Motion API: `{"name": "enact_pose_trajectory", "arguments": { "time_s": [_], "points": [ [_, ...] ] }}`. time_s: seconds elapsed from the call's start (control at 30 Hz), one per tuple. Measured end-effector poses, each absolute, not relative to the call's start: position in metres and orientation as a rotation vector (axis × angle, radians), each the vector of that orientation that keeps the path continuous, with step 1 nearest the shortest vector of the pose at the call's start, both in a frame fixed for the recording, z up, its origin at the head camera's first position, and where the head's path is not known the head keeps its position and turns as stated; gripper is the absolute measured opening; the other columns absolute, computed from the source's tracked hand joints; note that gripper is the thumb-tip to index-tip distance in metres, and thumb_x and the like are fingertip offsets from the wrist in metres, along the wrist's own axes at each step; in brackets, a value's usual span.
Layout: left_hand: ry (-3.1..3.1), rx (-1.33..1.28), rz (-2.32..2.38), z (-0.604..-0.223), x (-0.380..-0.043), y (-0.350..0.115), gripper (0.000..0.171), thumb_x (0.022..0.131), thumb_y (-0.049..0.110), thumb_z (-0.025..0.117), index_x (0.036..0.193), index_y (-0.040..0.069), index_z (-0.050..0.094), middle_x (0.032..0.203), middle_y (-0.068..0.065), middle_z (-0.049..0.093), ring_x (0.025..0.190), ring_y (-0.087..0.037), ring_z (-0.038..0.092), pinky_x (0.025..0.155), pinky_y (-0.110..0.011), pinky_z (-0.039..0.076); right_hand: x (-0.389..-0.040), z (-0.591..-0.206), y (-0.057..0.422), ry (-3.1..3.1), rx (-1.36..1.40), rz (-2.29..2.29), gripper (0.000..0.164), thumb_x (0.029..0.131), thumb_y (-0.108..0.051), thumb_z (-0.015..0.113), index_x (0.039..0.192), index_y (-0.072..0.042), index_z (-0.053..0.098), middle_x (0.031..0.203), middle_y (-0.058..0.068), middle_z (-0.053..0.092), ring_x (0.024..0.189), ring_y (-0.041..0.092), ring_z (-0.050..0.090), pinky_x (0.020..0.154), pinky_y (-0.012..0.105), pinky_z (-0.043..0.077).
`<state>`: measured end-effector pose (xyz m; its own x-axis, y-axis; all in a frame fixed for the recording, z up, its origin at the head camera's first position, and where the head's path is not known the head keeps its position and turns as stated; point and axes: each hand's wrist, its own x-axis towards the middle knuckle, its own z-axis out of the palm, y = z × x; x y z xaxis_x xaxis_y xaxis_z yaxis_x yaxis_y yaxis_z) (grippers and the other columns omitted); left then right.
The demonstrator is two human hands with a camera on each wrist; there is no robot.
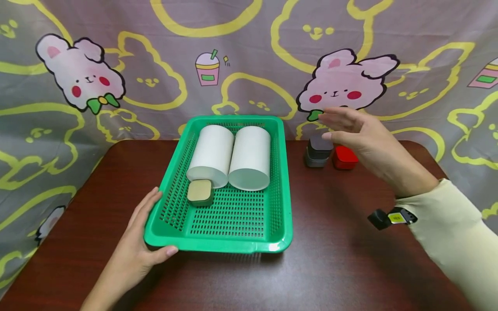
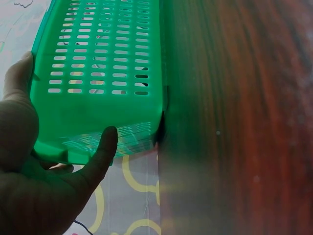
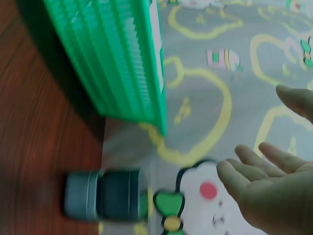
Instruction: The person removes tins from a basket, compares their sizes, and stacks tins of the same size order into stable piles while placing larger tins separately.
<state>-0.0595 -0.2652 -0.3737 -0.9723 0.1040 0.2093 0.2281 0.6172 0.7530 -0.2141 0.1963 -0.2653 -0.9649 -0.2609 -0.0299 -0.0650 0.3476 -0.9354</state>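
My left hand [image 1: 136, 237] grips the near left corner of a green plastic basket [image 1: 218, 244], fingers along its left side and thumb at the front. In the left wrist view, the hand [image 2: 54, 181] spans the basket's perforated wall [image 2: 107, 105]. Two white cylinders [image 1: 212, 149] lie side by side inside, with a small square tin [image 1: 200, 192] with a beige lid in front of the left one. My right hand [image 1: 362, 138] is raised and holds nothing, its fingers apart from the thumb, near a stack of two dark square tins [image 1: 320, 149].
Beside the dark stack sits a red tin [image 1: 345, 157]. The brown wooden table [image 1: 327, 259] meets a cartoon-print cloth [image 1: 249, 56] hanging along its back and sides.
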Motion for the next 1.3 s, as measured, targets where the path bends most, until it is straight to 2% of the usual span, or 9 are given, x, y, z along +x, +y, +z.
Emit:
{"name": "enact_pose_trajectory", "arguments": {
  "time_s": [0.13, 0.37, 0.5, 0.77, 0.93, 1.2, 1.3],
  "points": [
    [-2.690, -0.280, -1.291, -0.374, -0.060, -0.266, 0.120, 0.069, 0.014, 0.095, 0.166, 0.030, 0.026, 0.174, 0.002, 0.018, 0.149, -0.025, 0.026, 0.101, -0.003, 0.023, -0.207, -0.257, 0.177, 2.413, -0.328, -1.690, 0.061, 0.102, -0.029, 0.068, 0.158, -0.027, 0.044, 0.160, -0.001, 0.047, 0.145, 0.019, 0.043, 0.104, 0.018, 0.046],
    [-2.686, -0.284, -1.291, -0.375, -0.060, -0.266, 0.120, 0.069, 0.013, 0.095, 0.166, 0.029, 0.026, 0.174, 0.000, 0.018, 0.150, -0.027, 0.026, 0.101, -0.002, 0.023, -0.195, -0.248, 0.142, 2.366, -0.356, -1.721, 0.059, 0.099, -0.026, 0.072, 0.154, -0.020, 0.049, 0.155, -0.001, 0.052, 0.142, 0.020, 0.048, 0.120, 0.046, 0.039],
    [-2.687, -0.284, -1.294, -0.375, -0.060, -0.266, 0.120, 0.069, 0.013, 0.095, 0.166, 0.029, 0.026, 0.174, 0.000, 0.018, 0.149, -0.028, 0.026, 0.102, -0.002, 0.022, -0.193, -0.246, 0.123, 2.321, -0.406, -1.738, 0.059, 0.099, -0.020, 0.071, 0.154, -0.017, 0.050, 0.155, 0.002, 0.053, 0.143, 0.022, 0.049, 0.121, 0.050, 0.038],
    [-2.683, -0.285, -1.287, -0.376, -0.060, -0.266, 0.120, 0.068, 0.014, 0.095, 0.166, 0.029, 0.027, 0.174, -0.001, 0.018, 0.150, -0.029, 0.026, 0.103, -0.002, 0.022, -0.192, -0.247, 0.085, 2.207, -0.467, -1.720, 0.057, 0.096, -0.016, 0.073, 0.150, -0.015, 0.055, 0.150, 0.004, 0.059, 0.142, 0.024, 0.053, 0.119, 0.050, 0.041],
    [-2.682, -0.284, -1.280, -0.376, -0.060, -0.266, 0.120, 0.068, 0.014, 0.095, 0.166, 0.029, 0.027, 0.174, -0.001, 0.019, 0.150, -0.025, 0.027, 0.102, -0.002, 0.022, -0.193, -0.246, 0.064, 2.170, -0.531, -1.710, 0.056, 0.096, -0.016, 0.073, 0.149, -0.015, 0.056, 0.148, 0.004, 0.062, 0.139, 0.023, 0.057, 0.115, 0.049, 0.045],
    [-2.682, -0.275, -1.286, -0.376, -0.060, -0.267, 0.120, 0.068, 0.013, 0.095, 0.166, 0.030, 0.027, 0.174, -0.002, 0.019, 0.148, -0.028, 0.028, 0.102, -0.002, 0.022, -0.197, -0.256, 0.030, 2.148, -0.556, -1.702, 0.052, 0.096, -0.016, 0.076, 0.145, -0.012, 0.060, 0.140, 0.004, 0.066, 0.131, 0.020, 0.063, 0.110, 0.042, 0.051],
    [-2.678, -0.286, -1.291, -0.376, -0.060, -0.267, 0.120, 0.069, 0.013, 0.095, 0.166, 0.030, 0.027, 0.174, -0.001, 0.019, 0.148, -0.024, 0.028, 0.102, -0.001, 0.023, -0.197, -0.263, 0.019, 2.114, -0.574, -1.693, 0.052, 0.095, -0.016, 0.076, 0.144, -0.012, 0.060, 0.138, 0.003, 0.067, 0.129, 0.019, 0.064, 0.108, 0.039, 0.052]
  ]
}}
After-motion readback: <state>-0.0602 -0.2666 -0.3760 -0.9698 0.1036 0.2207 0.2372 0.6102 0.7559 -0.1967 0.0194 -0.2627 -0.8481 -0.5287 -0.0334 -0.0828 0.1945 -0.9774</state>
